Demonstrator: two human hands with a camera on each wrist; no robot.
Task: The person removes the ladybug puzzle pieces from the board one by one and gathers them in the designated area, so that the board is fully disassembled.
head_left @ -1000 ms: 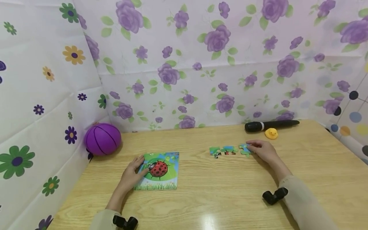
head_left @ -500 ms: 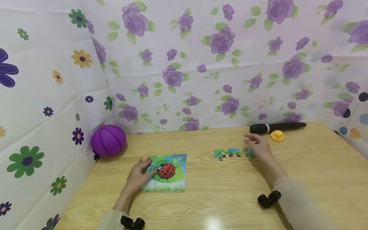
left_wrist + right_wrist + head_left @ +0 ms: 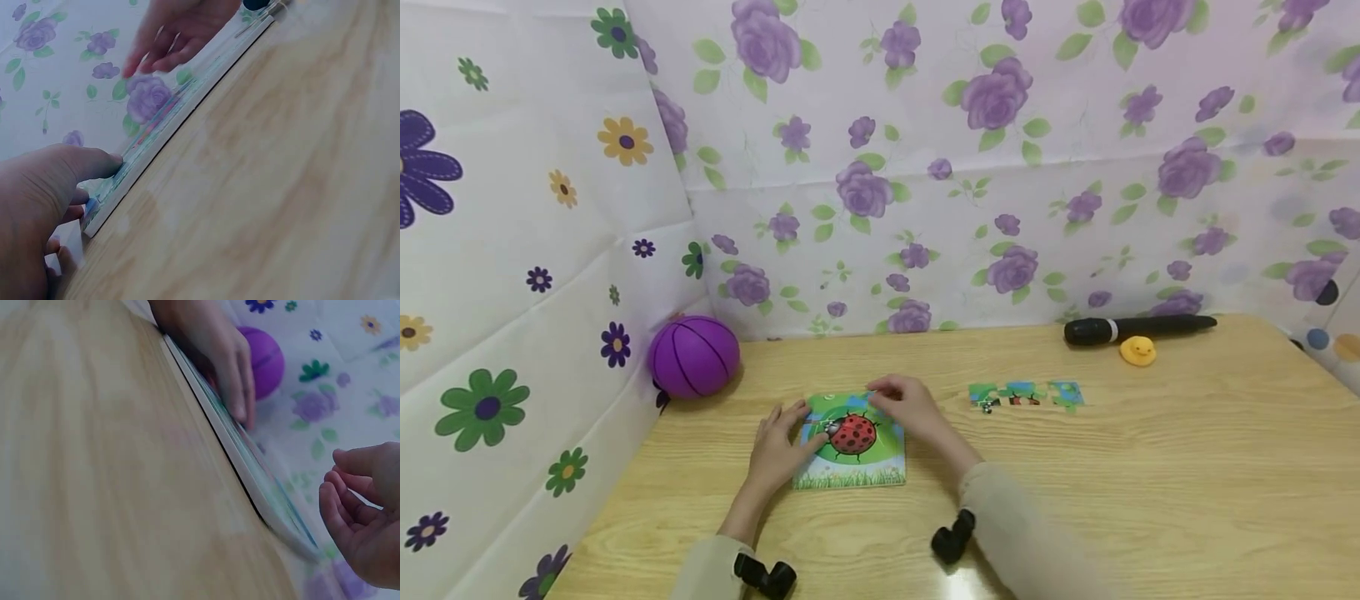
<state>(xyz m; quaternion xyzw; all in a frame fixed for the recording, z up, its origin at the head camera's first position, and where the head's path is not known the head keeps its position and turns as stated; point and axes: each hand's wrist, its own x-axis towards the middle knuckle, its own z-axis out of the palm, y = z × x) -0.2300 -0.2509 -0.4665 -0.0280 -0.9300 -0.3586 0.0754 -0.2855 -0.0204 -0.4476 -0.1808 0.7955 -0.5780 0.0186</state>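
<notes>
Main risk, as I judged it: the thin square puzzle board (image 3: 852, 435), printed green and blue with a red ladybug, lay flat on the pale wood-grain table (image 3: 1075, 500), steadied only by my left hand (image 3: 778, 450). Had that hand eased off, any push at the far right corner could have skewed the board. A low sweep of my beige right sleeve (image 3: 1011, 508) might also have scattered the three small green-and-blue jigsaw pieces (image 3: 1021, 388), lying in a row to the board's right. Pose: left fingers extended along the left edge, thumb spread onto the printed face; pressure could not be read. My right hand (image 3: 910, 404) hovered over the far right corner, fingers loosely bent, thumb tip apart from them, nothing visible between.
</notes>
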